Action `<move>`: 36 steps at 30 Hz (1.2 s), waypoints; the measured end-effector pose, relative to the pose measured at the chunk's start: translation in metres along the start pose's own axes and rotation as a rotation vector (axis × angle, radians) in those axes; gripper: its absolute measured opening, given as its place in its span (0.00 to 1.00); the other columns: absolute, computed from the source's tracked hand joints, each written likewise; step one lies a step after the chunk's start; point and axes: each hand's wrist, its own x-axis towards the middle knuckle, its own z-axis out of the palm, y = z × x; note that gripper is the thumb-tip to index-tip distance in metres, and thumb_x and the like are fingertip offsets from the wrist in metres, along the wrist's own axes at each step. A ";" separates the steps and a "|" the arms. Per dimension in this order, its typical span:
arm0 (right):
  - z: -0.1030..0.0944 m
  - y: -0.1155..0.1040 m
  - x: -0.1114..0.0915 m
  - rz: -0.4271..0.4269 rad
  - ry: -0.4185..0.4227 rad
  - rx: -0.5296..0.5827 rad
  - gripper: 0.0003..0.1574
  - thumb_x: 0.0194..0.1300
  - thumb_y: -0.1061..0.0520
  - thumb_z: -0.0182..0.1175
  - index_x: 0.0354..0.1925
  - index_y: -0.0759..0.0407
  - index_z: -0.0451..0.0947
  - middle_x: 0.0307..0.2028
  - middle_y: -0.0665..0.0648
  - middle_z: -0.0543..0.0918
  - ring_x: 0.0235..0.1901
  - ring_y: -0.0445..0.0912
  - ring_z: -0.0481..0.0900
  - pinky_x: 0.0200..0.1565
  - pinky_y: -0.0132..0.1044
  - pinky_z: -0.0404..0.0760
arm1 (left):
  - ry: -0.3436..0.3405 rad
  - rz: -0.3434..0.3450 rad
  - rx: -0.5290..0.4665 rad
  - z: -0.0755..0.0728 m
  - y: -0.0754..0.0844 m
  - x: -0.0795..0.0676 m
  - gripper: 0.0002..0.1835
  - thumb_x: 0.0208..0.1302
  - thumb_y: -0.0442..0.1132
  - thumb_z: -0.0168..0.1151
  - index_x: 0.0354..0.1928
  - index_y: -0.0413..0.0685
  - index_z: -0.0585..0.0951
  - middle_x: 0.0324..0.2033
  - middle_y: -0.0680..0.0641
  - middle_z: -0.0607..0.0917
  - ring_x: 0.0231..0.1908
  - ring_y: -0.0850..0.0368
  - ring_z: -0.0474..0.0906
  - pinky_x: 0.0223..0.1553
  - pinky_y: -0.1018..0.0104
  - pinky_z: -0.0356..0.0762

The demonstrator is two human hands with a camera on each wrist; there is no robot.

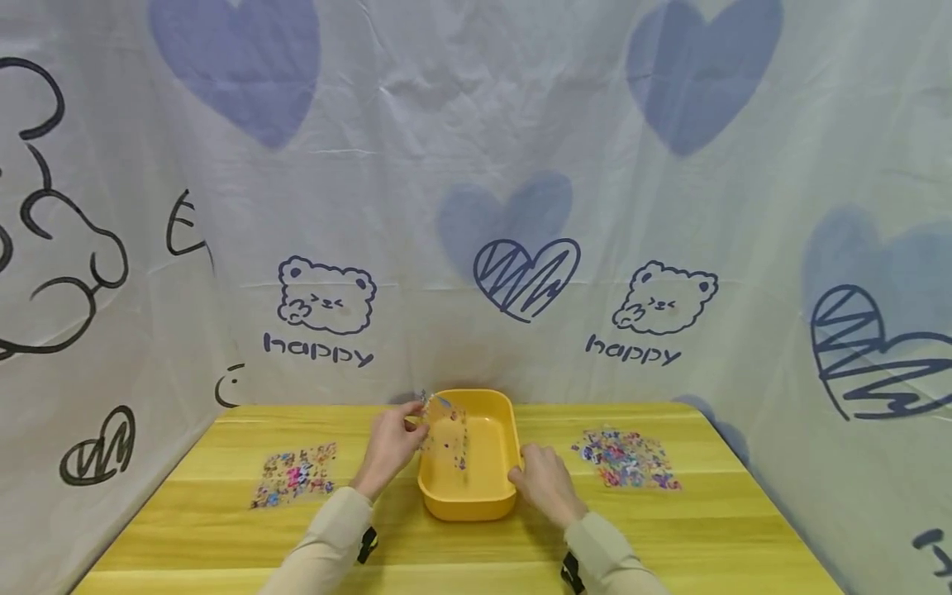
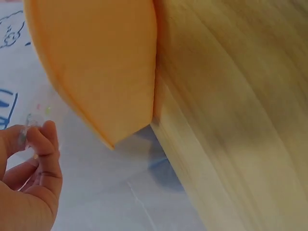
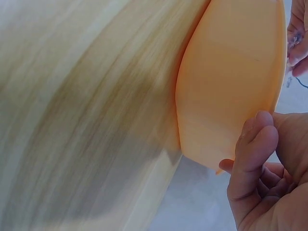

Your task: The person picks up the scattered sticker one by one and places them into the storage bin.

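A thin clear piece with small coloured specks, a sheet or bag I cannot tell which [image 1: 457, 430], hangs over the yellow plastic tub [image 1: 483, 511]. My left hand [image 1: 392, 442] pinches its upper edge between thumb and fingers, just left of the tub's rim. In the left wrist view the thumb and fingertips of the left hand [image 2: 36, 178] meet on the clear material. On the other side, my right hand [image 1: 546, 479] grips the tub's right rim. The right wrist view shows the right hand's fingers [image 3: 252, 154] against the outer wall of the tub [image 3: 231, 72].
Two flat clear pieces with dense coloured specks lie on the wood-grain table [image 1: 416, 570], one on the left [image 1: 296, 475] and one on the right [image 1: 628, 459]. A white cloth printed with hearts and bears [image 1: 416, 330] hangs behind the table and along its sides.
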 end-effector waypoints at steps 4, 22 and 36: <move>0.001 0.000 0.000 -0.004 -0.003 -0.003 0.03 0.51 0.60 0.55 0.27 0.61 0.73 0.16 0.51 0.71 0.14 0.42 0.68 0.17 0.33 0.67 | -0.058 0.099 0.146 0.008 0.001 0.001 0.23 0.52 0.31 0.63 0.52 0.34 0.74 0.43 0.38 0.81 0.30 0.54 0.80 0.24 0.71 0.77; 0.001 0.001 0.001 0.009 -0.015 0.000 0.03 0.52 0.60 0.56 0.27 0.60 0.73 0.15 0.51 0.71 0.14 0.42 0.68 0.17 0.34 0.68 | -0.185 0.215 0.471 0.029 0.016 0.014 0.09 0.45 0.22 0.60 0.31 0.38 0.80 0.28 0.44 0.81 0.30 0.51 0.77 0.32 0.62 0.76; 0.001 -0.001 0.003 0.031 -0.037 0.002 0.04 0.52 0.60 0.56 0.28 0.61 0.73 0.15 0.52 0.71 0.13 0.42 0.69 0.16 0.34 0.69 | -0.306 0.238 0.653 0.043 0.004 0.019 0.11 0.43 0.40 0.68 0.30 0.46 0.77 0.26 0.51 0.77 0.33 0.51 0.75 0.39 0.52 0.66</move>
